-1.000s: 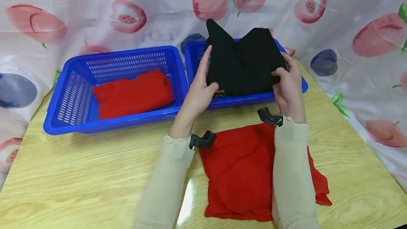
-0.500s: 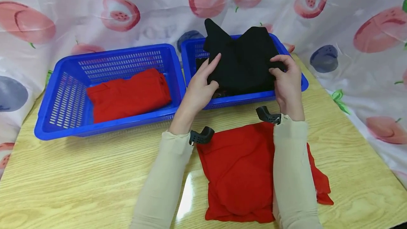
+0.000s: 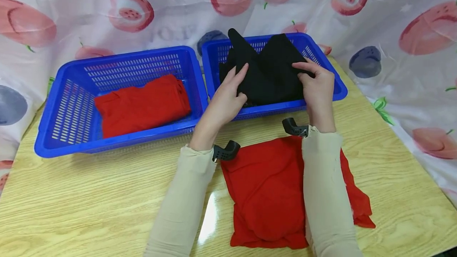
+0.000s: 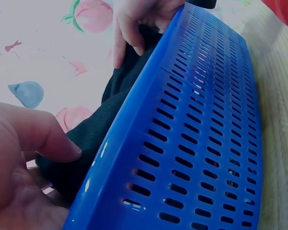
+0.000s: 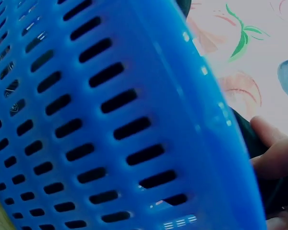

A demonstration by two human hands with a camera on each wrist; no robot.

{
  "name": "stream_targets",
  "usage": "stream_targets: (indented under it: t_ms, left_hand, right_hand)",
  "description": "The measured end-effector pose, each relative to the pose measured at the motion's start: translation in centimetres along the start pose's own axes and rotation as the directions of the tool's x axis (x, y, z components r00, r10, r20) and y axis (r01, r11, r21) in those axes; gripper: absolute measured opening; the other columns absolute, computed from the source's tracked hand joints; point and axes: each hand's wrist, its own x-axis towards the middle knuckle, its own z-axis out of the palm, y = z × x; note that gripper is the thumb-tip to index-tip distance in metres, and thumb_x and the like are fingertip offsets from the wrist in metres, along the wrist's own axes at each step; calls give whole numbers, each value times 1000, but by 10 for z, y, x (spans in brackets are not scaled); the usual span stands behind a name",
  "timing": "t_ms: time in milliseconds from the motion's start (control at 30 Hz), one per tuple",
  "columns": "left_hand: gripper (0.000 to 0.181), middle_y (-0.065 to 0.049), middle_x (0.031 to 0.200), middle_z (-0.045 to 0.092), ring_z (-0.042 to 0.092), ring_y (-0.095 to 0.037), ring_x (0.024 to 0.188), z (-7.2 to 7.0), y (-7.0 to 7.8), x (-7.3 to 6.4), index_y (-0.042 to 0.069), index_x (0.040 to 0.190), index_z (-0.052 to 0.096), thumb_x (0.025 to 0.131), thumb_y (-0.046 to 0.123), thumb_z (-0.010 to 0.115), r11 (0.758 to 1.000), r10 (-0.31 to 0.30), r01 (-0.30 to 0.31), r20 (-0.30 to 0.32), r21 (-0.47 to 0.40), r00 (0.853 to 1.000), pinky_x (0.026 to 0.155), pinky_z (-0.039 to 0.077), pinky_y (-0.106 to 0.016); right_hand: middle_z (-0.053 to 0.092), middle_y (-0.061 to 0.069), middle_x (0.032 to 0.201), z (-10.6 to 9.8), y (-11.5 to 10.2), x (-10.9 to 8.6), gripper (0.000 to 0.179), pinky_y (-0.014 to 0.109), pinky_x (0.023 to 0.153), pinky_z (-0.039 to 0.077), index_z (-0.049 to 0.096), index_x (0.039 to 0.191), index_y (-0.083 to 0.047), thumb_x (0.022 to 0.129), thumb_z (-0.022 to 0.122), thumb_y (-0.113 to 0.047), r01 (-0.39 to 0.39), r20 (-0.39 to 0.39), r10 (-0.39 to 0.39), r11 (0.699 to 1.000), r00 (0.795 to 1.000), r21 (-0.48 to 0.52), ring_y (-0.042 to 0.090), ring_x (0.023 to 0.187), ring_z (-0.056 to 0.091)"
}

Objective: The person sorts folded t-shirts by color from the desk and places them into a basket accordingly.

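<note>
A folded black garment (image 3: 273, 70) sits in the right-hand blue basket (image 3: 337, 86), with two peaks of cloth standing up at its back. My left hand (image 3: 223, 100) holds its left side. In the left wrist view the left thumb lies on the dark cloth (image 4: 98, 127) just behind the basket rim, the other fingers partly hidden. At the opposite side my right hand (image 3: 319, 90) pinches the cloth between thumb and fingers. The right wrist view shows the right fingers (image 5: 278, 158) on dark fabric beyond the basket wall (image 5: 149, 96).
Left of this basket stands another blue basket (image 3: 118, 142) with a folded red garment (image 3: 146, 104) inside. A red garment (image 3: 267, 197) lies on the wooden table (image 3: 107, 201) below the forearms, partly covered by the right sleeve. A fruit-print curtain (image 3: 171, 7) hangs behind.
The black garment has sunk lower into the right basket, both hands going down with it. My right hand has shifted slightly left. The head view has moved a little.
</note>
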Motion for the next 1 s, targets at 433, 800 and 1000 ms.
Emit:
stream_targets:
  t_ms: [433, 800, 1000]
  left_hand:
    - [68, 16, 146, -2, 28, -8, 125, 10, 5, -1, 33, 142, 8, 91, 6, 42, 970, 68, -89, 98, 225, 993, 50, 36, -27]
    - [59, 6, 149, -3, 22, -16, 131, 10, 6, -2, 24, 144, 13, 93, 20, 42, 975, -56, 40, 67, 220, 996, 60, 45, -28]
    - [61, 12, 147, -11, 14, -11, 133, 10, 8, -1, 26, 143, 13, 92, 38, 44, 981, -87, 74, 68, 178, 994, 98, 34, -37]
  right_hand:
    - [49, 1, 115, 6, 1, -1, 29, 27, 94, 31, 63, 99, -14, 83, 44, 0, 82, -26, -100, 914, 995, -396, 13, 113, 41]
    - [47, 3, 115, 9, 1, -2, 29, 30, 94, 31, 61, 107, -15, 86, 44, -5, 90, 23, -89, 882, 996, -463, 17, 110, 40]
    - [47, 4, 116, 7, 0, -3, 29, 31, 93, 32, 61, 109, -14, 87, 43, -8, 88, 21, -89, 878, 996, -471, 19, 109, 40]
